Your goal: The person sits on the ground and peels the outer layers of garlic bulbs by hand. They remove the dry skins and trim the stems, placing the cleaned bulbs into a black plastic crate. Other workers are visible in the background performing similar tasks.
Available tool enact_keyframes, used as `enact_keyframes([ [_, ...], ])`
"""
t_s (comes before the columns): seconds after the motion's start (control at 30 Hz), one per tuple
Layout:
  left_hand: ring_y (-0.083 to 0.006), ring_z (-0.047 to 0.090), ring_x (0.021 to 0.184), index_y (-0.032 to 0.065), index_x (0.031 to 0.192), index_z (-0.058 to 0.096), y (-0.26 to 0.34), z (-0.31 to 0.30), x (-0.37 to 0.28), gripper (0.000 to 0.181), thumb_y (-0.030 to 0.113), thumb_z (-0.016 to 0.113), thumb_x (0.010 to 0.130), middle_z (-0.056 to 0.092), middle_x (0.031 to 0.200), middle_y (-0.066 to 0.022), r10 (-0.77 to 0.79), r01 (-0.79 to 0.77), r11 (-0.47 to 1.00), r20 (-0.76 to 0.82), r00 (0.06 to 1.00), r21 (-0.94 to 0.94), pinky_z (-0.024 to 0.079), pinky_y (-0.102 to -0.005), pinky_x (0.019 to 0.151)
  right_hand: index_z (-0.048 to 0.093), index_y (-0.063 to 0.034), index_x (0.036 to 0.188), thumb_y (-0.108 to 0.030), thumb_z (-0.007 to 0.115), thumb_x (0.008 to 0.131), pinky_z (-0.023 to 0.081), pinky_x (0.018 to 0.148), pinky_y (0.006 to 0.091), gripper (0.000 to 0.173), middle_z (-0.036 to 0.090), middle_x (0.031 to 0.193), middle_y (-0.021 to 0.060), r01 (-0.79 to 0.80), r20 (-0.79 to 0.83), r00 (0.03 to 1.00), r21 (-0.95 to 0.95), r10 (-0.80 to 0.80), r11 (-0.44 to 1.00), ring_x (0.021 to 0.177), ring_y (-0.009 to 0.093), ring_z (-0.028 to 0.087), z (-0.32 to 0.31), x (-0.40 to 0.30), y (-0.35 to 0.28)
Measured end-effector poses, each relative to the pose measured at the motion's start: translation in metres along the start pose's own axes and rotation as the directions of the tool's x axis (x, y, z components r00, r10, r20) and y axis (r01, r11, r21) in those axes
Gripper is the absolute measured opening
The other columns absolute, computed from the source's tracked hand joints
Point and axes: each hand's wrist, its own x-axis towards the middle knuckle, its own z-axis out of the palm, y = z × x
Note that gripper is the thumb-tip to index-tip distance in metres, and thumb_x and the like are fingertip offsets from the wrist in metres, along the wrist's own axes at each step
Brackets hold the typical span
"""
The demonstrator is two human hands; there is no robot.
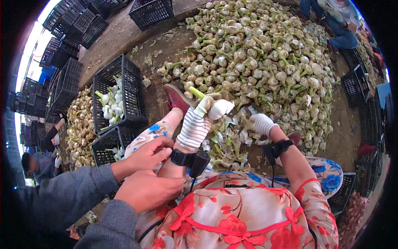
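Observation:
My left hand (196, 123), in a white striped glove with stained fingertips, grips a garlic bulb (221, 109). The bulb is mostly white, and a green stem (196, 92) sticks out past my fingers. My right hand (263, 124), gloved alike, is lowered over the loose garlic skins (230, 141) between my feet. Its fingers are blurred against the skins, so whether it holds anything is unclear. Each wrist carries a black strap with a small device. Another person's two bare hands (146, 155), in grey sleeves, touch my left forearm near the strap (180, 157).
A large heap of unpeeled garlic (248, 56) spreads ahead. On my left, a black plastic crate (130, 93) holds peeled white bulbs (112, 105), with another crate (107, 146) nearer me. Stacked crates (67, 77) stand farther left. A co-worker (340, 25) sits beyond the heap.

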Motion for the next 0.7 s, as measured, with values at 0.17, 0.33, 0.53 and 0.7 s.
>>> enact_keyframes([
  [0.17, -0.0202, 0.060, 0.093, -0.0021, 0.114, 0.052, 0.001, -0.007, -0.002, 0.035, 0.024, 0.050, 0.092, 0.060, 0.103, -0.0120, 0.060, -0.041, 0.988, -0.124, 0.990, 0.152, 0.048, -0.0300, 0.084, 0.052, 0.0005, 0.115, -0.030, 0.066, 0.078, 0.048, 0.072, 0.0279, 0.050, 0.062, 0.097, 0.0087, 0.455, -0.419, 0.885, 0.872, -0.201, 0.182, 0.084, 0.013, 0.057, -0.042, -0.037, -0.051],
  [0.33, -0.0121, 0.057, 0.091, -0.0010, 0.114, 0.053, 0.002, -0.006, -0.013, 0.033, 0.022, 0.053, 0.091, 0.062, 0.103, -0.0095, 0.250, -0.191, 0.857, -0.063, 0.966, 0.478, 0.046, -0.0254, 0.083, 0.057, -0.0015, 0.105, -0.021, 0.065, 0.082, 0.047, 0.060, 0.0221, 0.031, 0.060, 0.082, 0.0033, 0.452, -0.451, 0.891, 0.892, -0.051, 0.025, 0.068, 0.009, 0.056, -0.079, -0.068, -0.117],
  [0.53, -0.0164, 0.061, 0.086, -0.0023, 0.117, 0.052, 0.011, -0.009, -0.011, 0.035, 0.020, 0.055, 0.090, 0.062, 0.101, -0.0097, 0.310, -0.299, 0.936, -0.031, 0.950, 0.185, 0.050, -0.0268, 0.077, 0.064, -0.0038, 0.089, -0.017, 0.067, 0.078, 0.048, 0.060, 0.0279, 0.017, 0.063, 0.073, 0.0085, 0.584, -0.679, 0.734, 0.643, 0.015, 0.495, 0.062, 0.013, 0.057, -0.044, -0.041, -0.113],
  [0.7, -0.0237, 0.062, 0.087, 0.0013, 0.112, 0.054, 0.026, -0.053, -0.003, 0.033, 0.027, 0.050, 0.091, 0.062, 0.101, -0.0094, 0.043, -0.052, 0.972, -0.045, 0.998, -0.231, 0.052, -0.0354, 0.080, 0.066, -0.0039, 0.092, -0.018, 0.068, 0.076, 0.048, 0.070, 0.0319, 0.022, 0.064, 0.076, 0.0150, 0.341, -0.268, 0.935, 0.503, -0.231, 0.794, 0.071, 0.020, 0.062, -0.035, -0.039, -0.101],
])
